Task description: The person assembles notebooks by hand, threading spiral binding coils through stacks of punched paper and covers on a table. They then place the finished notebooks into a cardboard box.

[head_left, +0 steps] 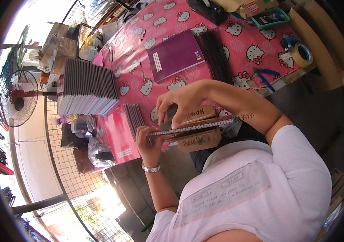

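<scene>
A spiral notebook (196,128) is held on edge in front of my chest, its coiled spine facing up. My left hand (149,143), with a metal watch at the wrist, is closed around the notebook's left end. My right hand (184,103) reaches over from the right, fingers bent down at the spine and thumb against the coil. A loose length of dark wire coil (245,116) sticks out past the right end of the spine. Brown cardboard pieces (201,140) with handwriting lie behind and below the notebook.
A purple notebook (176,55) lies beside black coils (217,60) on the pink table cover. At left stand a tall notebook stack (87,86) and red notebooks (120,131). Blue pliers (265,77), a tape roll (302,55) and a teal basket (271,23) sit at right.
</scene>
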The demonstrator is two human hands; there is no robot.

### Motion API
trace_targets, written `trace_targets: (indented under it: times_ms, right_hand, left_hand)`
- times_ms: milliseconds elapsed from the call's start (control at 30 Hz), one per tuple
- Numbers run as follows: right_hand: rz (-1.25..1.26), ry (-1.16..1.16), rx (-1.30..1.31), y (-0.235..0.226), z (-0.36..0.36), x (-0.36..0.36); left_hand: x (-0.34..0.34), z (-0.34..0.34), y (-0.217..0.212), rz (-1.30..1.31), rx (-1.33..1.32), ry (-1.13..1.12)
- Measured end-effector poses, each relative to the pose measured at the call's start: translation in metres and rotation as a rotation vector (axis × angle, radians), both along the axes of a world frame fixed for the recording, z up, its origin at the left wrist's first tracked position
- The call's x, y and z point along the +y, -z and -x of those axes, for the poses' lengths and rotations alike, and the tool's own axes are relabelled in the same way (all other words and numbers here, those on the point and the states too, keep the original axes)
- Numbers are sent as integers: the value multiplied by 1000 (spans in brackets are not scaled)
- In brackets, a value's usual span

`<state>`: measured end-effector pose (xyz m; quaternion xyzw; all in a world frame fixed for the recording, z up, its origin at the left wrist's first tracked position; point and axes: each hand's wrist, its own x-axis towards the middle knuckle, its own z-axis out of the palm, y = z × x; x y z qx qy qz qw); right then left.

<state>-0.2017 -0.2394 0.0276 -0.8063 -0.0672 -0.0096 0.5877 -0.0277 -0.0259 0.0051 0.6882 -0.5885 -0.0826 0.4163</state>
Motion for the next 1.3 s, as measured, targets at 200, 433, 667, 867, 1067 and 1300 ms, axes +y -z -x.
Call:
trace_targets:
  times_ms: [200, 433, 667, 867, 1067, 1300]
  right_hand:
    - [56, 89, 10, 9, 10, -4]
    - [819, 1692, 193, 135, 196, -106]
    - [1060, 1370, 285, 160, 242, 19]
    - [969, 1326, 688, 147, 250, 26]
    - [930, 1179, 559, 158, 291, 28]
    - [689, 1287, 123, 127, 272, 68]
  left_hand:
    - [-2, -3, -1, 7, 5, 56]
    - [2, -3, -8, -112, 424, 14]
    - [7, -40, 4, -112, 682, 98]
    - [-9, -36, 10, -83, 637, 25]
    - [-14, -12, 24, 29, 426, -152]
    - [-16, 5, 40, 244, 149, -249]
